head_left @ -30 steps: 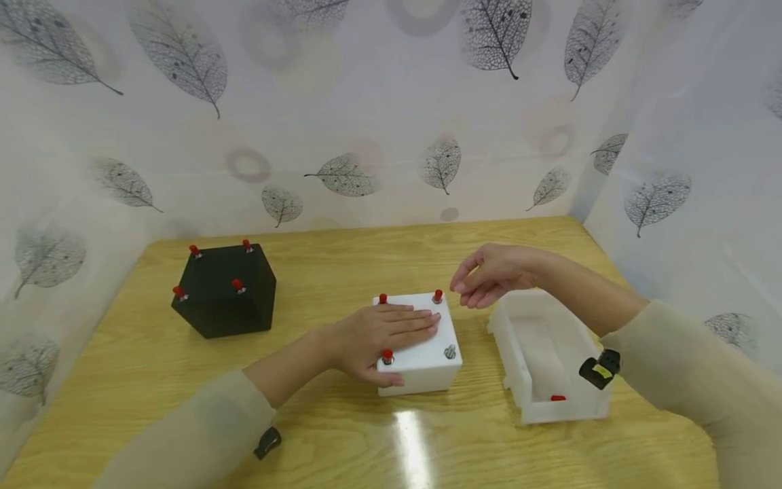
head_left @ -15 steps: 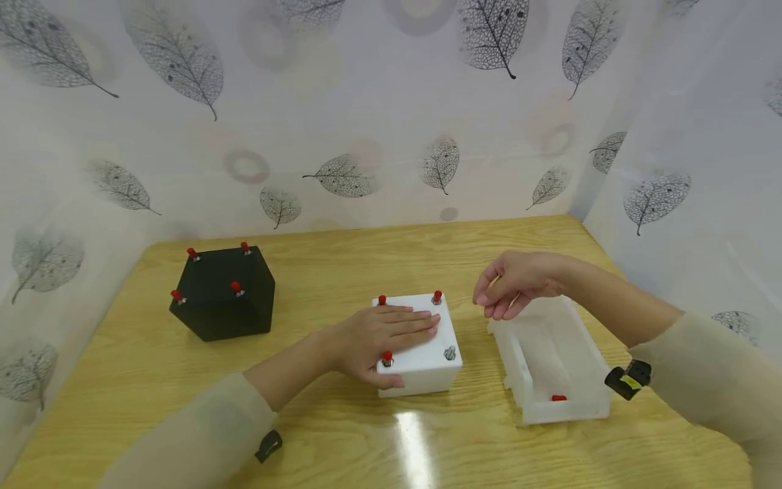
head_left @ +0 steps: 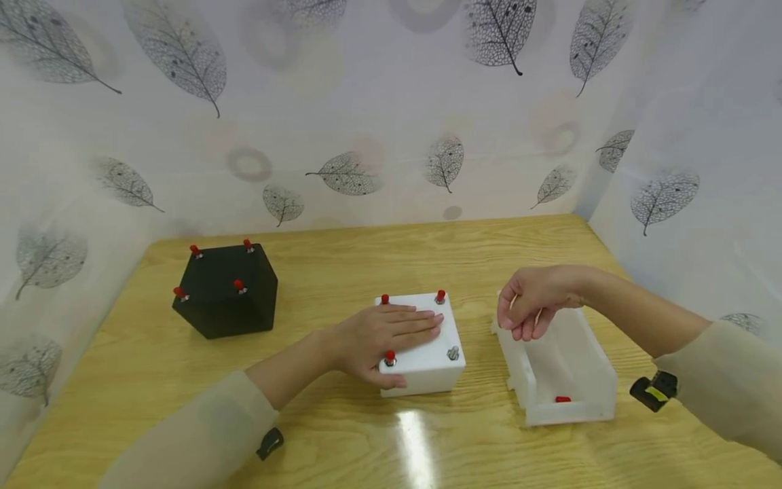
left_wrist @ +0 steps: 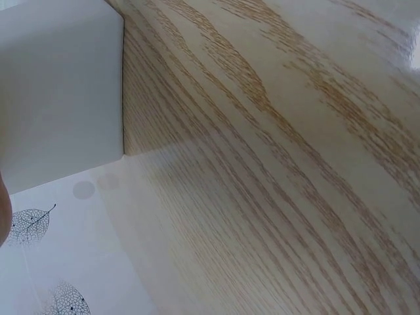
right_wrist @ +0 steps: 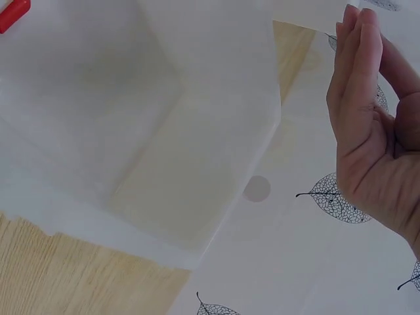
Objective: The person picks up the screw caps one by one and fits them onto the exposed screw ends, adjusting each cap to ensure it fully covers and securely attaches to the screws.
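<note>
My left hand (head_left: 379,343) rests flat on top of a white box (head_left: 436,367), its thumb against the near side. Red caps (head_left: 441,296) sit on three of the box's corner posts; the near-right corner has a bare metal bolt (head_left: 453,353). Only a blank side of that box (left_wrist: 59,92) shows in the left wrist view. Over the far end of an open white plastic bin (head_left: 569,413) hangs my right hand (head_left: 534,302), fingers loosely bent, with nothing seen in them. One red cap (head_left: 563,399) lies at the bin's near end.
A black box (head_left: 226,292) with red-capped posts on its corners stands at the back left. The wooden table (head_left: 342,265) is bounded by a leaf-patterned curtain (head_left: 379,102) behind and at the sides.
My right hand has moved right and nearer, from beside the white box to over the bin. My left hand stays on the box.
</note>
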A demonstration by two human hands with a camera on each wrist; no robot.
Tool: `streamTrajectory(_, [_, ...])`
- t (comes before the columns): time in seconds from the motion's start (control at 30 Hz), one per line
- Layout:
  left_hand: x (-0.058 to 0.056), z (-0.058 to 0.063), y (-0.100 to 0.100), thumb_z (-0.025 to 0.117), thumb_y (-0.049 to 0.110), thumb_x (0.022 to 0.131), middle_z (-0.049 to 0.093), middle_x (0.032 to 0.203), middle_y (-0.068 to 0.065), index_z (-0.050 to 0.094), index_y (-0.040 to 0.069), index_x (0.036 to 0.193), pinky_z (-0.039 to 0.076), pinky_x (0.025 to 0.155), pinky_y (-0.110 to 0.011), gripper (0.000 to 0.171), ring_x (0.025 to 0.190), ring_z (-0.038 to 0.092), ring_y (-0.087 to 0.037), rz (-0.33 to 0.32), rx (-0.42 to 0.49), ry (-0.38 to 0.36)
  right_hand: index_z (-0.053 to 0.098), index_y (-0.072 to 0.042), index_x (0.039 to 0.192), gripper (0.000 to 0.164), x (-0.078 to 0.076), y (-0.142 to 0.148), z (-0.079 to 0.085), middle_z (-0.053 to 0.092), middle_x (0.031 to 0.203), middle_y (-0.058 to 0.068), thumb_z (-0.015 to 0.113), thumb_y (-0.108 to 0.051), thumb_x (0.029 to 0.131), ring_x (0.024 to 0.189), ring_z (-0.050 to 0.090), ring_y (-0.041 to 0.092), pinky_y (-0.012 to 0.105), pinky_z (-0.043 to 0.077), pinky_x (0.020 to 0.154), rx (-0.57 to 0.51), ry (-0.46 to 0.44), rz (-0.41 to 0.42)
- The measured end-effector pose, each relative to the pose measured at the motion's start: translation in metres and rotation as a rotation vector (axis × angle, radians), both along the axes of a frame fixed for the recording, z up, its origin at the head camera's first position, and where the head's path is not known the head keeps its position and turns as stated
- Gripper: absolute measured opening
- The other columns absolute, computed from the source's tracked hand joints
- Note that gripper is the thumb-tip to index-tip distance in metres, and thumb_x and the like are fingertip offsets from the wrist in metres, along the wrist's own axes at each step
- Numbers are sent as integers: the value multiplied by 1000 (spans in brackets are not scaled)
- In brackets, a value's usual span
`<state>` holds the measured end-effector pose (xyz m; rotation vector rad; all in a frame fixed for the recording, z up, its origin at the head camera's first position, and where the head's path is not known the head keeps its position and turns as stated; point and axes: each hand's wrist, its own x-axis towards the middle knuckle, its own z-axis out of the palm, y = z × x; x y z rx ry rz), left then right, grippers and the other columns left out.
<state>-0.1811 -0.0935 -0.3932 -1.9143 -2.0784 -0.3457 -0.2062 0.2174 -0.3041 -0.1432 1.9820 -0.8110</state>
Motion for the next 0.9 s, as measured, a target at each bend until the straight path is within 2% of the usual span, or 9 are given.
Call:
streamTrajectory(0.23, [0,1,0,50,52,89,41,147,-11,40,2,142,25,115,-30,74,137,36,-22,7,-21,14,65,-2,84,4,6,10,-2,68,69,8,65,-3,80,56,64,12,27,57,56,88,10,77])
streamTrajectory(0.47, [0,0,0,55,50,86,41,148,-10,40,2,142,24,115,-30,75,138,36,-22,11,-31,4,66,-1,84,6,8,18,-7,67,64,8,67,-4,78,52,63,11,24,55,52,120,2,105])
streamTrajectory(0.7, [-1,0,0,51,51,89,40,148,-11,40,2,142,24,115,-30,73,138,35,-22,3,-34,-7,65,-6,77,4,9,26,-17,67,62,6,66,-2,77,49,61,9,22,54,49,174,-9,91])
streamTrajectory(0.9, [-1,0,0,50,51,89,40,148,-11,40,2,142,24,115,-30,73,138,35,-23,0,-36,-10,66,-7,76,6,12,33,-32,67,60,5,68,-1,76,48,60,7,20,53,47,229,-10,84])
